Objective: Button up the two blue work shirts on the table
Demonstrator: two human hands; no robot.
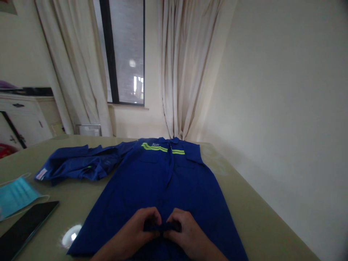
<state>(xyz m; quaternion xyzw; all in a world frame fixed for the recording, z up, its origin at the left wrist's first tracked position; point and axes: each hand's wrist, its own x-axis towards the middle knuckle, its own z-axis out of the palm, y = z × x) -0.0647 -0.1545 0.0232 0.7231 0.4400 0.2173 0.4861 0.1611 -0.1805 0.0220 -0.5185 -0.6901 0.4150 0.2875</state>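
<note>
A dark blue work jacket [152, 181] with yellow-green stripes across its chest lies spread on the table, collar at the far end. Its front is parted near the collar. My left hand [136, 232] pinches the jacket's front edge near the lower middle, thumb below and fingers curled over. Close beside it, my right hand [187, 232] pinches the same dark strip of cloth. The fingertips of both hands almost meet. Whether a button lies between them is too dark to tell.
Another blue garment [81, 163] lies crumpled at the left, touching the jacket's shoulder. A light blue face mask [17, 195] and a black phone [27, 228] rest on the greenish table [231, 192] at the left. A wall [293, 127] runs along the right.
</note>
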